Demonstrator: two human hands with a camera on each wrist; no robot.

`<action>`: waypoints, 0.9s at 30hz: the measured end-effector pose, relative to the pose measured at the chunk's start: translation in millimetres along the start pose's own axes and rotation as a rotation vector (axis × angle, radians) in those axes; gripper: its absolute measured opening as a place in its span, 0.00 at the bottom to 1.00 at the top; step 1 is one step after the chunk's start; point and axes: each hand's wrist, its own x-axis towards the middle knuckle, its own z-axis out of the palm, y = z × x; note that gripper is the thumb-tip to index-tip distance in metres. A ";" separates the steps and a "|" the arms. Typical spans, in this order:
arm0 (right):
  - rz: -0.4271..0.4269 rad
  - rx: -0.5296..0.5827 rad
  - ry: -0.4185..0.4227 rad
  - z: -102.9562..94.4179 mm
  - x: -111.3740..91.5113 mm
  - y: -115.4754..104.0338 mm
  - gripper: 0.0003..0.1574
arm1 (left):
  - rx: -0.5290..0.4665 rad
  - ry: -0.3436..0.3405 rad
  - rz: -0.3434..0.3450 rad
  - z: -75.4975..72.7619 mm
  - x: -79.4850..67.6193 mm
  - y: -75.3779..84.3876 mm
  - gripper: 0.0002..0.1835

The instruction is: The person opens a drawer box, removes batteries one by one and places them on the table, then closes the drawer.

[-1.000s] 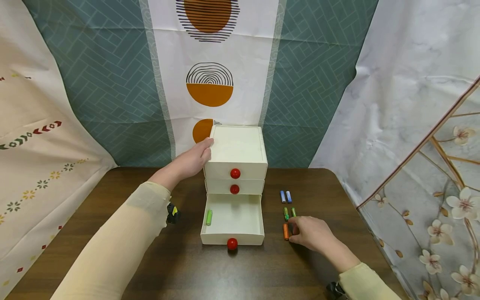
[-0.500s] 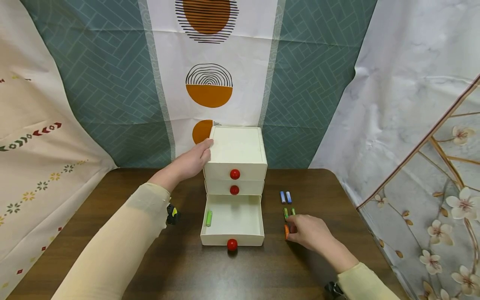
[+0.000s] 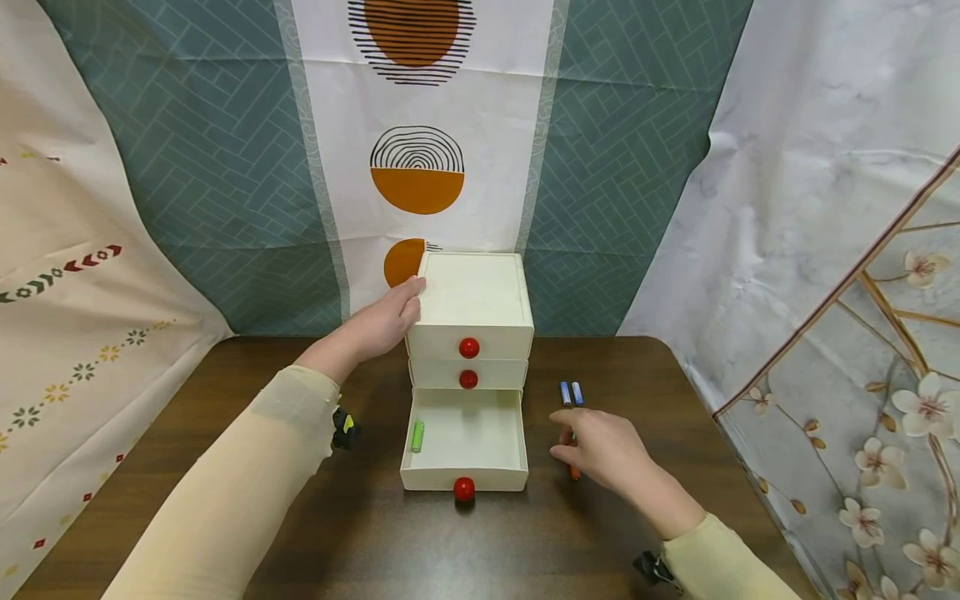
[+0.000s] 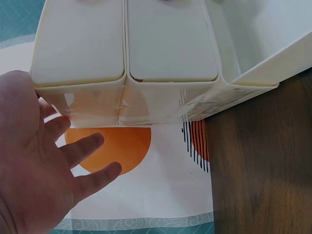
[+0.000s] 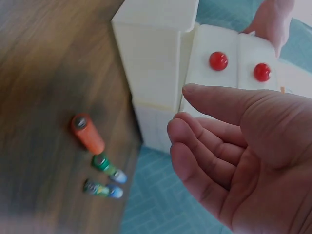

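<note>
My left hand [image 3: 378, 323] rests against the upper left side of a white drawer unit [image 3: 474, 292], its fingers spread in the left wrist view. The unit's bottom drawer [image 3: 465, 477] is pulled out, with a light green battery [image 3: 417, 437] lying at its left side. To the right of it, my right hand [image 3: 603, 446] hovers over the table, fingers loosely bent and nothing between thumb and fingertips. Below that hand an orange battery [image 5: 87, 134] lies on the table. Beyond it are two green batteries [image 5: 101, 162] and two blue batteries [image 3: 566, 394], the green ones mostly hidden in the head view.
The two upper drawers are pushed in, each with a red knob [image 3: 468, 347]. Another red knob [image 3: 464, 489] sticks out in front of the bottom drawer. The brown wooden table [image 3: 360, 533] ends at a patterned cloth [image 3: 615, 167] behind the unit.
My right hand has left the orange battery, which it touched half a second ago, and moved up and left over the green batteries. The left hand stays in place.
</note>
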 end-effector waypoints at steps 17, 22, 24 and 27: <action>-0.115 0.041 0.129 2.1 23.3 -49.8 0.19 | 0.011 0.001 -0.009 -0.1 -0.4 1.0 0.35; -0.161 0.058 0.139 6.8 28.7 -60.7 0.18 | 0.009 0.003 -0.006 0.3 0.1 1.0 0.35; -0.173 0.070 0.134 8.4 30.8 -65.1 0.18 | 0.008 0.003 -0.008 0.3 0.1 1.3 0.35; -0.181 0.088 0.117 10.8 34.3 -71.5 0.18 | 0.006 0.004 -0.008 0.2 -0.2 2.2 0.35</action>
